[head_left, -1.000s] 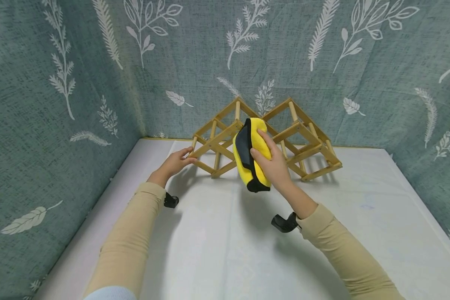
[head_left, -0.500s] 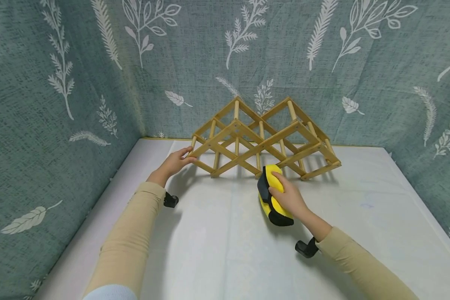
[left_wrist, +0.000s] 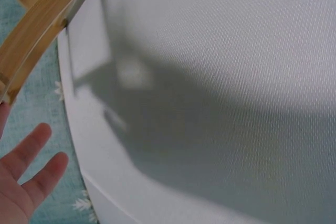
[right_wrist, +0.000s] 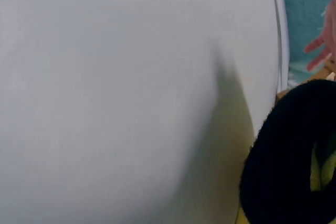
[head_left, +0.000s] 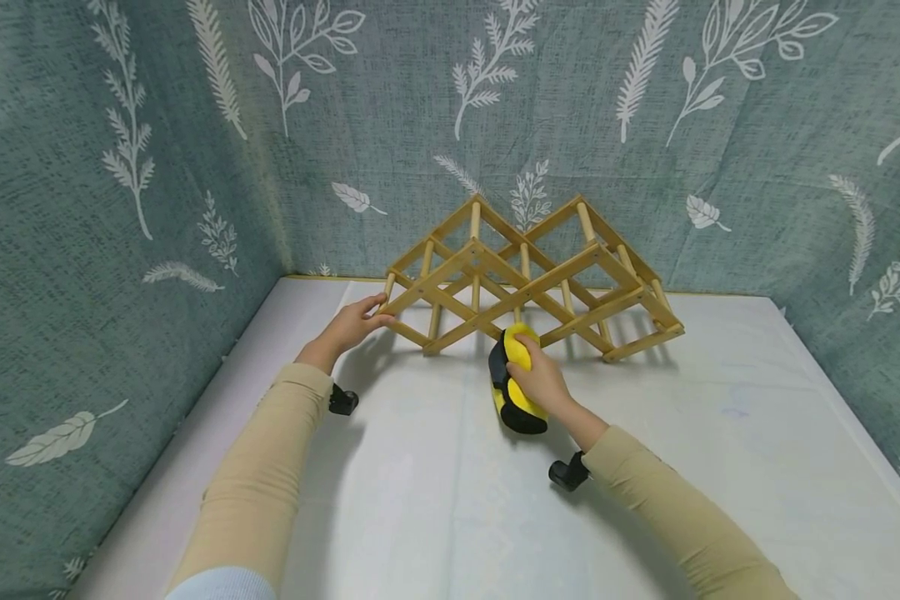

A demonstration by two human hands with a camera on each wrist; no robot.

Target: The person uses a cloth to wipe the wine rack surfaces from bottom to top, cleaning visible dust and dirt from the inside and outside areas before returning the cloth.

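A folding wooden rack [head_left: 521, 296] with crossed slats and round dowels stands at the back of the table, its top forming two peaks. At its left end my left hand [head_left: 351, 325] holds the corner by the end dowel, fingers above and thumb below. In the left wrist view, two of that hand's fingers [left_wrist: 47, 174] stick out free beside the rack [left_wrist: 39, 17]. My right hand [head_left: 543, 379] grips a folded yellow cloth [head_left: 516, 392] with black edging, just in front of the rack's middle. The right wrist view shows the cloth's fuzzy black edge [right_wrist: 278, 166] up close.
A white-covered table [head_left: 420, 500] spreads under both arms. Behind and to the left hangs a grey-green curtain [head_left: 390, 100] with white leaf patterns, close behind the rack. Black wrist cameras [head_left: 568, 472] sit under both wrists.
My right hand has brought the cloth down from in front of the rack's slats, first toward the right, then slightly back left and up to its lower edge. The left hand stays put.
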